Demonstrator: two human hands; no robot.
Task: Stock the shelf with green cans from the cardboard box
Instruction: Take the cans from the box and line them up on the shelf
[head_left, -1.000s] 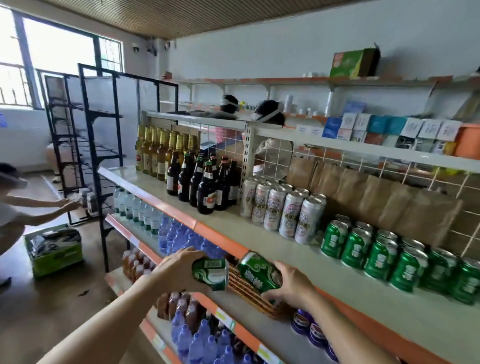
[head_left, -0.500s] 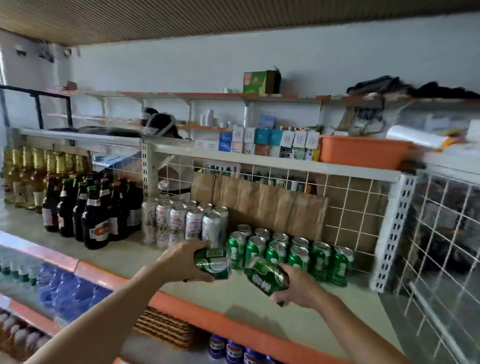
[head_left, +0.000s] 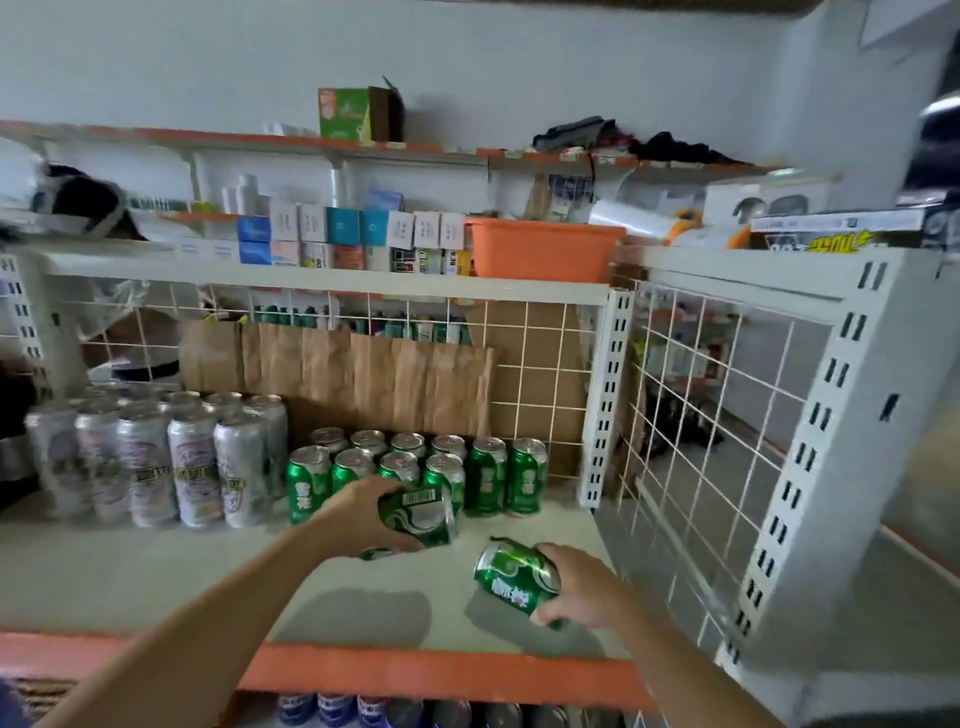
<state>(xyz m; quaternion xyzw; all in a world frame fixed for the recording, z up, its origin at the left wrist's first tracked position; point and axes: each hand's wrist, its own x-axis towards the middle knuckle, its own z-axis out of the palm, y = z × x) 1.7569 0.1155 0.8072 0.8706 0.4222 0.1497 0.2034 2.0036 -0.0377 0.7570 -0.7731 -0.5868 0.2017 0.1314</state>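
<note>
**Two green cans in hand over the open front of the shelf**

The left hand (head_left: 358, 519) curls round a green aluminium drink can (head_left: 420, 517) that lies on its side, barcode up, just in front of the standing green cans (head_left: 415, 467). The right hand (head_left: 584, 587) grips a second green can (head_left: 514, 578), tilted with its top end toward the left, above the board and near the right side.

The standing cans form two rows at the back, the rightmost close to the white slotted upright post (head_left: 605, 400). Left of them, tall silver-white cans (head_left: 156, 467) stand touching one another. A white wire mesh side panel (head_left: 701, 441) closes the right end, and a wire grid backs the bay with brown paper bags (head_left: 363, 374) behind it. In front of both can groups the pale shelf board (head_left: 156, 571) is bare out to its orange front lip (head_left: 415, 670), with the hands' shadows on it.

The shelf above holds small cardboard packets (head_left: 363, 234) and an orange plastic tub (head_left: 543, 249); a green carton (head_left: 353, 114) sits on the topmost shelf against the white wall. Blue-topped cans (head_left: 337, 709) show on the level below.
</note>
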